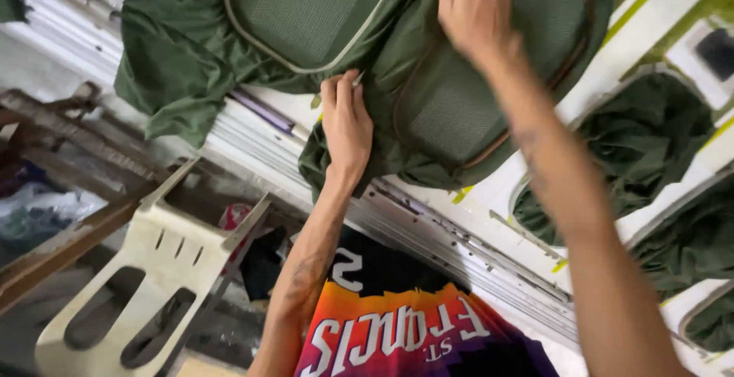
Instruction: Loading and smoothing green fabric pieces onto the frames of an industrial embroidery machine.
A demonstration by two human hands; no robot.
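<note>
A dark green fabric bag piece (428, 109) with mesh panels and piped seams lies on a white work table (428, 224). My left hand (345, 121) pinches the fabric at its near edge, with a thin light object showing between the fingertips; I cannot tell what it is. My right hand (474, 6) presses flat on the upper mesh panel, fingers spread over the cloth. A second mesh panel (306, 10) of the same green piece lies to the left.
More green fabric (650, 140) is bundled in openings of the table at the right. A beige plastic chair (145, 270) stands lower left beside rusty metal bars (53, 247). My colourful jersey (397, 331) shows at the bottom.
</note>
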